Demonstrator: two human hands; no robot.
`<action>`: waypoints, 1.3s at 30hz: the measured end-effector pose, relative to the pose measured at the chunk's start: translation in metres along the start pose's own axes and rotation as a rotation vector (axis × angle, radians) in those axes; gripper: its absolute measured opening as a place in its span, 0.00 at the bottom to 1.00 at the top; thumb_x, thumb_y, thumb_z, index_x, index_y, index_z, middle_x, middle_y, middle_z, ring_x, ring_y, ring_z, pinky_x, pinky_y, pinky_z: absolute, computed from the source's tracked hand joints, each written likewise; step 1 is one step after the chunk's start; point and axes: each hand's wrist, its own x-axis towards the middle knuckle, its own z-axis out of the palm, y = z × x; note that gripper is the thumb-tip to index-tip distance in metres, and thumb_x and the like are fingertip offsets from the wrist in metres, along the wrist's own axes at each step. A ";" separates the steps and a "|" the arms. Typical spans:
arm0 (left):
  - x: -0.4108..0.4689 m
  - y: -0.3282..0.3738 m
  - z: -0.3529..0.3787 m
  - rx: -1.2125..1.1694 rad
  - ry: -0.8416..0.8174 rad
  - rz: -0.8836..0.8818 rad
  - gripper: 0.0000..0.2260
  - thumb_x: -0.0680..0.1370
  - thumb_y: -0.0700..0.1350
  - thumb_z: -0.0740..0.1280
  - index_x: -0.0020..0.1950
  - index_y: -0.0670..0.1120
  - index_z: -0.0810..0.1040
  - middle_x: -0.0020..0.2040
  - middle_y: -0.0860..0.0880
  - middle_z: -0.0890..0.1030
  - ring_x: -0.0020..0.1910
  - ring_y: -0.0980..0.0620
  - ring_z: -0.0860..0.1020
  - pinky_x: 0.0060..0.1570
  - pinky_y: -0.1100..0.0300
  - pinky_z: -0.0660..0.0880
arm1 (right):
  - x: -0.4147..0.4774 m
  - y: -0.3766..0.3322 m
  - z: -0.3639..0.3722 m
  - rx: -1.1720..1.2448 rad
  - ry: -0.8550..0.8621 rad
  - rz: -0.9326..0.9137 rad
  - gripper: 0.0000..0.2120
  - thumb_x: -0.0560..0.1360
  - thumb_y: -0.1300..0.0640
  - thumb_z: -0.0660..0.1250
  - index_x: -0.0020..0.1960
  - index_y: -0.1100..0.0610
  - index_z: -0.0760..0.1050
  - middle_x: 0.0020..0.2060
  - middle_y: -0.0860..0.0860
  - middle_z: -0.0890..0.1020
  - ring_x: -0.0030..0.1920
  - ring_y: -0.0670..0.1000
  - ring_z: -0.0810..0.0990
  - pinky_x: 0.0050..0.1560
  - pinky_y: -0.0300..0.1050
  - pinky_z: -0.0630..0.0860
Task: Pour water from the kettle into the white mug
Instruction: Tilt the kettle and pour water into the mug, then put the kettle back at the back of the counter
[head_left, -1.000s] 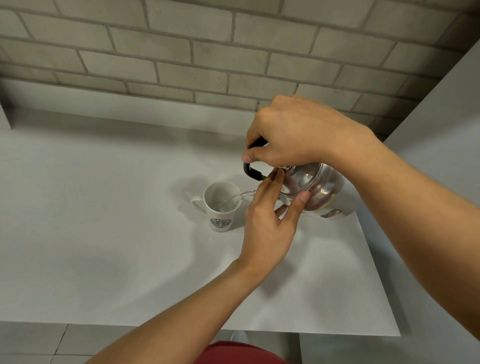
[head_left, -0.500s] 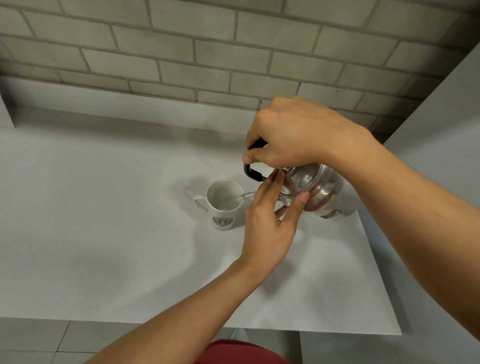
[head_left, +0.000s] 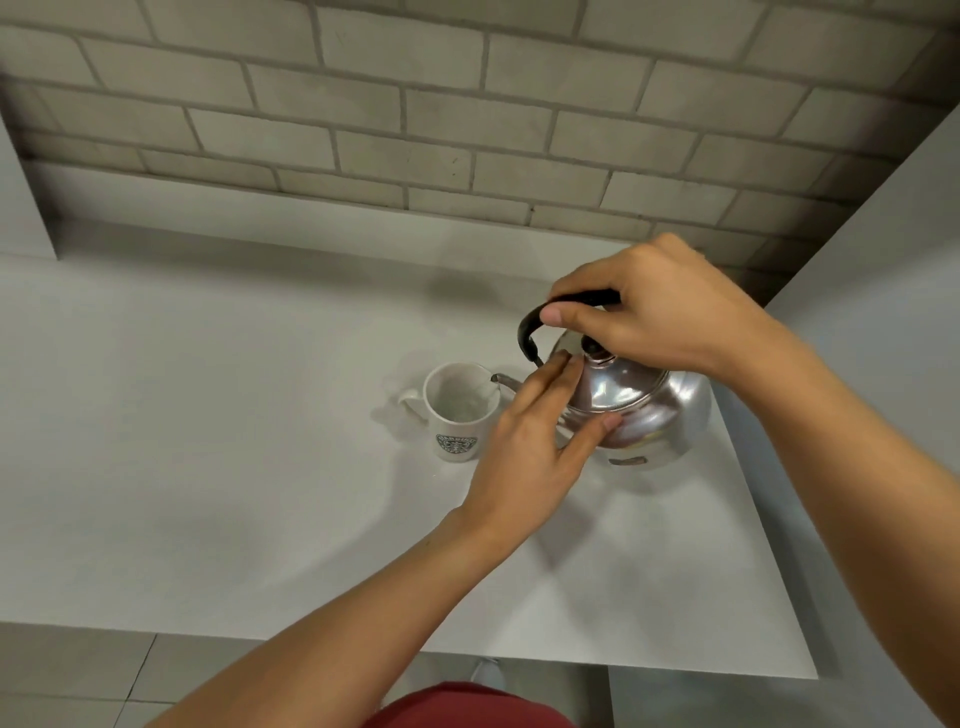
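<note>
A white mug (head_left: 457, 415) with a round green logo stands on the white table (head_left: 208, 467), its handle to the left. A shiny steel kettle (head_left: 654, 410) sits just right of it, its thin spout over the mug's rim. My right hand (head_left: 654, 317) is closed around the kettle's black handle above the lid. My left hand (head_left: 535, 441) rests flat against the kettle's left side and lid, fingers extended. The kettle is less tilted, nearly level. I cannot tell whether water is flowing.
A grey brick wall (head_left: 467, 130) runs behind the table above a low white ledge. A white wall panel (head_left: 883, 260) rises at the right. The table's front edge (head_left: 623, 665) is close to my body; tiled floor lies below.
The kettle has tipped back toward level and its lid now shows. My right hand moved with the handle. The view has shifted, so mug and kettle appear lower in frame.
</note>
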 end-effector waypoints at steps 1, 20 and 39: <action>0.000 0.000 -0.001 0.031 -0.016 0.016 0.27 0.82 0.53 0.71 0.78 0.45 0.72 0.78 0.47 0.72 0.76 0.53 0.71 0.72 0.66 0.68 | -0.005 0.003 0.001 0.022 0.031 0.006 0.14 0.80 0.41 0.67 0.55 0.47 0.88 0.39 0.47 0.88 0.34 0.47 0.80 0.40 0.48 0.77; 0.057 0.017 -0.017 0.207 -0.075 -0.009 0.15 0.86 0.52 0.62 0.72 0.53 0.75 0.60 0.52 0.85 0.54 0.49 0.84 0.56 0.48 0.79 | -0.067 0.059 0.042 0.452 0.386 0.236 0.12 0.78 0.41 0.71 0.55 0.45 0.87 0.47 0.37 0.88 0.49 0.40 0.87 0.51 0.46 0.82; 0.199 -0.030 -0.022 0.275 -0.104 -0.102 0.11 0.86 0.48 0.63 0.64 0.48 0.82 0.45 0.50 0.85 0.46 0.41 0.86 0.53 0.48 0.81 | 0.007 0.168 0.097 0.585 0.444 0.363 0.12 0.84 0.54 0.66 0.65 0.55 0.81 0.43 0.46 0.85 0.39 0.45 0.86 0.45 0.37 0.79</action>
